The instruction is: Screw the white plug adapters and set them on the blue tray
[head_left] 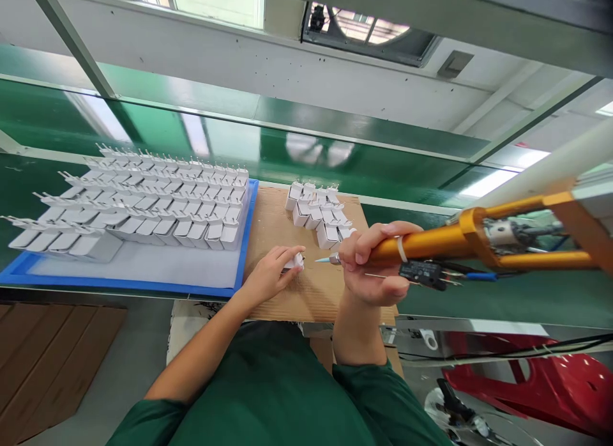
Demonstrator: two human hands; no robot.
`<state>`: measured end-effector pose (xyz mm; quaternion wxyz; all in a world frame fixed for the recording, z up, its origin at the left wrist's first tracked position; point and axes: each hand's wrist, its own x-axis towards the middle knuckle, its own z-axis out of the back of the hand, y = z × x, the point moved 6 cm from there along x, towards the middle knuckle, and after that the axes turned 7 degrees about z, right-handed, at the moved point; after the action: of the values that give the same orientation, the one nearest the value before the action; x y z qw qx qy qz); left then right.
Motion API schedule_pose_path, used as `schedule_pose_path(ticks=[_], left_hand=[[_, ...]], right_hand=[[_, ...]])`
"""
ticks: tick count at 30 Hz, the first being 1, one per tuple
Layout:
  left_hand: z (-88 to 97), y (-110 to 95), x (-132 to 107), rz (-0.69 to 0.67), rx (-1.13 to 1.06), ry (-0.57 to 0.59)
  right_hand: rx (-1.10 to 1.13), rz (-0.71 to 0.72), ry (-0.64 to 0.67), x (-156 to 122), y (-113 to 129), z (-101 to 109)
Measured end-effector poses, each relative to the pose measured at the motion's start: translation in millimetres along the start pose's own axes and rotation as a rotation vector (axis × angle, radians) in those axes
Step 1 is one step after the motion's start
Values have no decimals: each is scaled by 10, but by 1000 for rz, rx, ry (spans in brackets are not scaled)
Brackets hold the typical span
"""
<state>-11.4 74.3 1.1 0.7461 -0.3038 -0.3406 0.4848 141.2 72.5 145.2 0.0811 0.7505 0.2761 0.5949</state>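
Blue tray [246,238] on the left, mostly packed with rows of white pronged blocks [163,206]. Got a single block [295,262] pinched in the left grip [269,271] over the cardboard [306,302], gold tool [431,244] clutched in the right grip [371,270], tip [322,260] just right of it.

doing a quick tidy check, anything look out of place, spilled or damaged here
Nothing looks spilled or damaged. Only the small cluster of white pieces on the cardboard seems untidy: its outline is staggered, while the rows of white pieces in the blue tray line up more evenly.
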Motion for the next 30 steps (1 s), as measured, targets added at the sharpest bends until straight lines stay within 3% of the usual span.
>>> schedule_pose_path(ticks=[8, 20, 30], left_hand=[[-50, 13, -14, 58, -54, 40], [-168, -13, -77, 24, 152, -59], [-185, 48, -81, 74, -17, -139]], right_hand=[[35, 4, -17, 1, -8, 6], [53, 14, -26, -6, -29, -4], [43, 31, -22, -6, -20, 32]])
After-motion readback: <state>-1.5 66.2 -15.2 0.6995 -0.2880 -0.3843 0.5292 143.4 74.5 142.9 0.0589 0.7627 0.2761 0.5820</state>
